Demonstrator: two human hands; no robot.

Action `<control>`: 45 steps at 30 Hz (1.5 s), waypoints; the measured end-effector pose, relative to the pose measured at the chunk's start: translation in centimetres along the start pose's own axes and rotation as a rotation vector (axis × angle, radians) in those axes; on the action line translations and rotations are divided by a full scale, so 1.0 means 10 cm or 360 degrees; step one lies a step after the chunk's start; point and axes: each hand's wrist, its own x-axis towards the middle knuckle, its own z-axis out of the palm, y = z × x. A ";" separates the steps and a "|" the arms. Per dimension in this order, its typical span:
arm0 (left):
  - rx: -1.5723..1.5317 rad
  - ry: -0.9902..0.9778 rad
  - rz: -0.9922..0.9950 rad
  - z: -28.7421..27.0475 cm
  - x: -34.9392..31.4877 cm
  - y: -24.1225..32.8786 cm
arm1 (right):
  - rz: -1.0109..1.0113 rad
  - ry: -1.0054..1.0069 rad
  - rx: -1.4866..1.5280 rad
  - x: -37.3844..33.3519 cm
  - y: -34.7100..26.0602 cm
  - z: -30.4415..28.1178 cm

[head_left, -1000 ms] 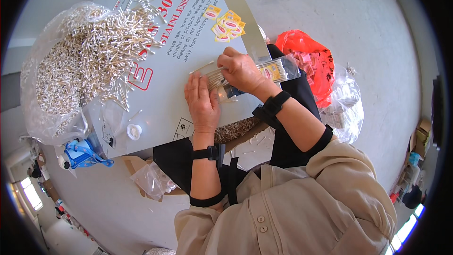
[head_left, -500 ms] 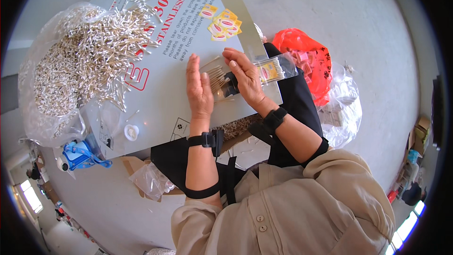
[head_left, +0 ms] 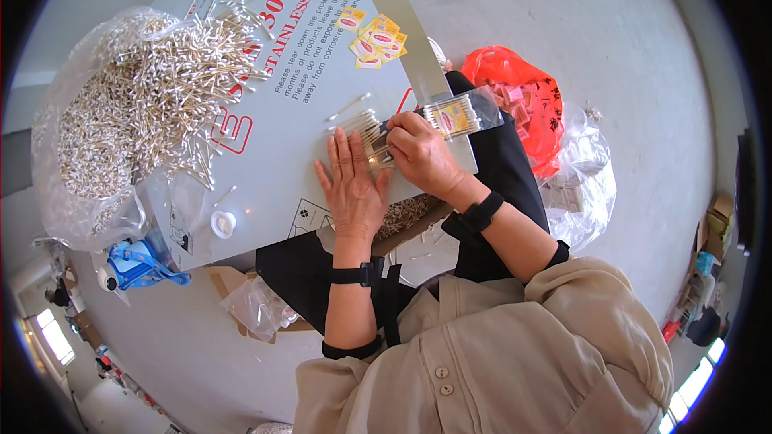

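My left hand [head_left: 354, 189] lies flat, fingers stretched out, over the near ends of a row of cotton swabs [head_left: 363, 123] on the table. To its right, my right hand [head_left: 424, 154] is closed with the fingers curled down beside the same row. A dark strip shows at its fingertips; what the fingers hold is hidden. Just beyond the right hand, at the table's edge, lies a clear plastic packet [head_left: 460, 115] with swabs and a yellow card in it. One loose swab [head_left: 349, 107] rests on the table above the row.
A big clear bag [head_left: 56, 137] spills a heap of cotton swabs at the left. Yellow cards [head_left: 379, 40] lie farther back. A small white lid [head_left: 223, 224] sits near the front edge, with a blue bottle [head_left: 133, 264] beside the table. A red bag [head_left: 515, 72] stands to the right.
My left hand has turned from upright on edge to palm down on the swabs. My right hand's fingers have curled and closed; before, they were stretched out. The swab row now lies more spread.
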 end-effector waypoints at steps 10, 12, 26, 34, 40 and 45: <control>0.0042 -0.0092 0.0263 -0.12 0.04 -0.21 | 0.0106 -0.0009 0.0089 0.00 -0.01 -0.02; 0.0101 -0.0111 0.0291 -0.13 0.05 -0.20 | 0.0078 -0.0078 0.0034 -0.02 0.00 -0.01; -0.1843 0.0832 -0.0480 0.18 0.08 0.34 | 0.0521 0.0375 0.0984 -0.06 -0.19 0.29; -0.1283 0.0680 -0.0151 0.02 -0.05 0.10 | 0.0685 0.0331 0.1301 -0.01 0.05 0.12; -0.0450 0.0569 0.0107 -0.13 -0.07 0.01 | 0.0669 0.0252 0.1271 -0.07 0.01 0.02; -0.0369 0.0525 0.0205 -0.09 0.01 0.00 | 0.0643 0.0023 0.1003 -0.14 -0.02 -0.04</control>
